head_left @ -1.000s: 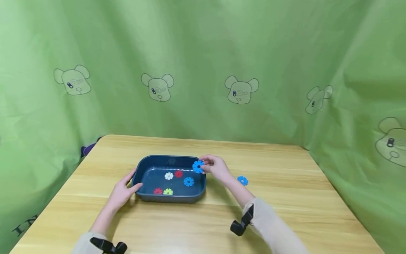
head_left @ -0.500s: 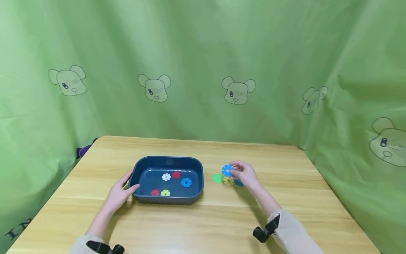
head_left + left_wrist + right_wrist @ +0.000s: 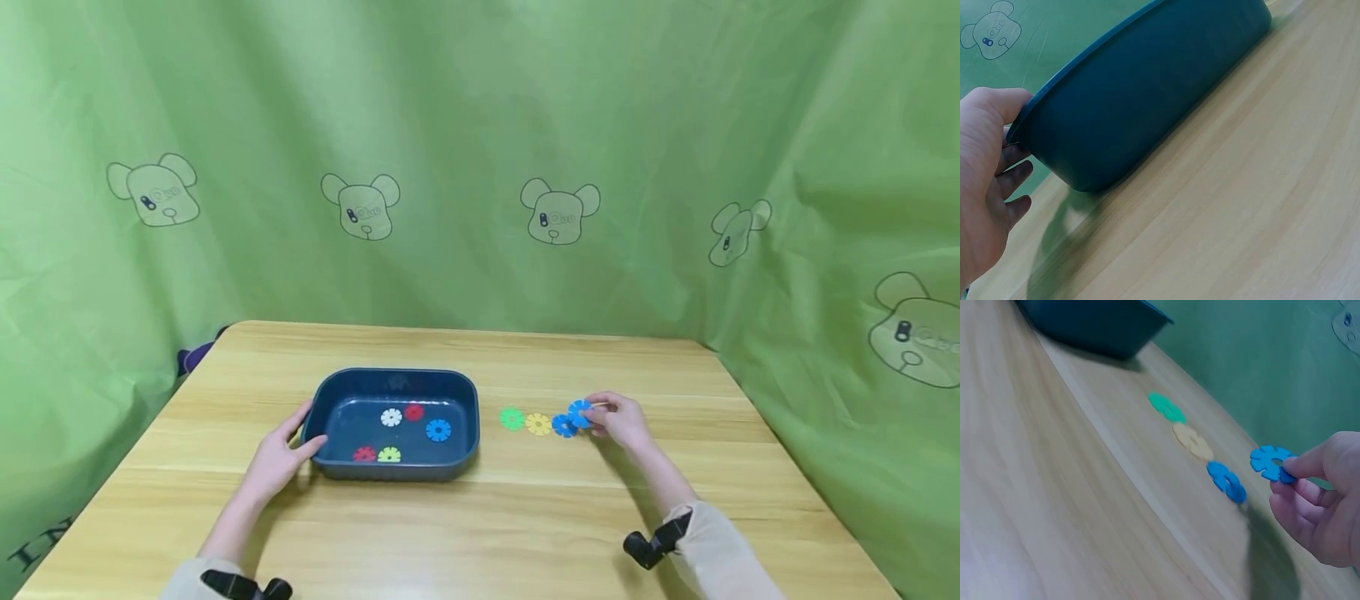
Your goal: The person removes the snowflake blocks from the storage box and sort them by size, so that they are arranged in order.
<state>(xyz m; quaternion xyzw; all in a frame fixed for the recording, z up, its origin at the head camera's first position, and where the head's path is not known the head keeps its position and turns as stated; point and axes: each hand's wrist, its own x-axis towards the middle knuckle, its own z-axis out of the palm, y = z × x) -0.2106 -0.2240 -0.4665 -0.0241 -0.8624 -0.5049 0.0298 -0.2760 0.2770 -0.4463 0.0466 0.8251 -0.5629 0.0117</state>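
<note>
My left hand [image 3: 276, 457] grips the left end of a dark blue plastic basin [image 3: 393, 472], thumb over the rim and fingers outside. Between thumb and fingers, my right hand [image 3: 621, 421] pinches a blue notched disc [image 3: 1267, 462], raised above the table. Just left of it, a second blue notched disc [image 3: 1227, 481] lies on the wood. A yellow disc [image 3: 537, 424] and a green disc [image 3: 512, 418] continue the row toward the basin. Inside the basin are a white disc [image 3: 391, 417], a blue disc [image 3: 438, 430], a yellow-green disc [image 3: 389, 454] and two red discs [image 3: 413, 412].
The wooden table [image 3: 480, 533] runs back to a green curtain [image 3: 457, 275] printed with bear heads. Something purple [image 3: 197, 357] shows beyond the table's left edge. Each wrist wears a black camera strap [image 3: 660, 539].
My right hand has carried the blue disc from the basin's right rim out to the right, past the green and yellow discs. My left hand keeps its hold on the basin.
</note>
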